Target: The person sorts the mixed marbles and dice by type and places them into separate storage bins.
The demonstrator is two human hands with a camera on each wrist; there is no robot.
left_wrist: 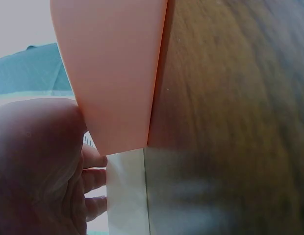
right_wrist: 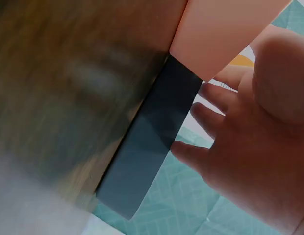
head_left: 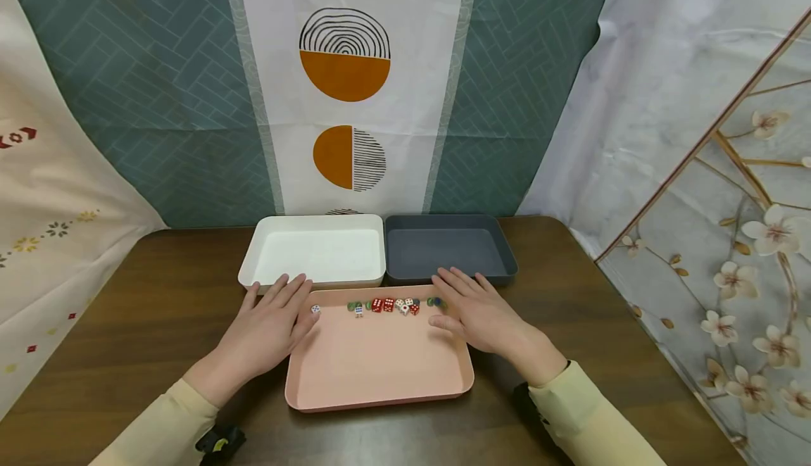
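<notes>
A pink tray [head_left: 380, 360] lies on the table, with several small dice in a loose row along its far side. Among them are red dice [head_left: 388, 305], white dice [head_left: 404, 307] and small green pieces [head_left: 431, 302] whose shape is too small to tell. One white die [head_left: 315, 309] sits apart near the far left corner. My left hand [head_left: 269, 329] is over the tray's left edge, fingers extended toward the white tray [head_left: 319, 249]. My right hand [head_left: 478, 311] is over the right edge, fingers straight near the dark grey tray [head_left: 446, 248]. Neither hand holds anything.
The white and dark grey trays stand side by side behind the pink one, close against its far edge. Brown wooden table [head_left: 158, 339] surrounds them. A patterned cloth [head_left: 418, 86] hangs behind the table, with more cloth at both sides.
</notes>
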